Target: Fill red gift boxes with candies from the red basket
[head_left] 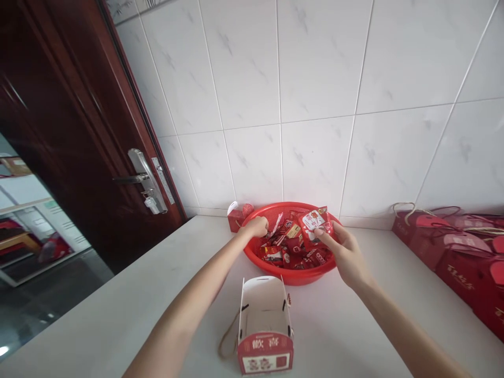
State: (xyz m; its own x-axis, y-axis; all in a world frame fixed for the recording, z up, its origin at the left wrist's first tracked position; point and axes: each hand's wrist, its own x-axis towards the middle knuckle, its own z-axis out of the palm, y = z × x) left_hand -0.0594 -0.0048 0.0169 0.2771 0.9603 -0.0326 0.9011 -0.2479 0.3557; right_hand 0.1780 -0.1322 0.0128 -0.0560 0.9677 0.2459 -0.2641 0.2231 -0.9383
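Observation:
A red plastic basket (291, 277) stands near the tiled wall, filled with small red wrapped packets (295, 249). My right hand (348, 257) pinches a red and white packet (314, 226) above the basket's right side. Over the basket's left rim, my left hand (258, 227) has its fingers curled down; what they hold, if anything, is hidden. In front of the basket sits an open red and white gift box (265, 341), its white inside bare and a cord loop at its left side.
A small red box (236, 219) stands against the wall, left of the basket. Several red gift boxes with cord handles (452, 257) line the right side of the white table (157, 294). A dark red door (79, 115) with a metal handle is at the left.

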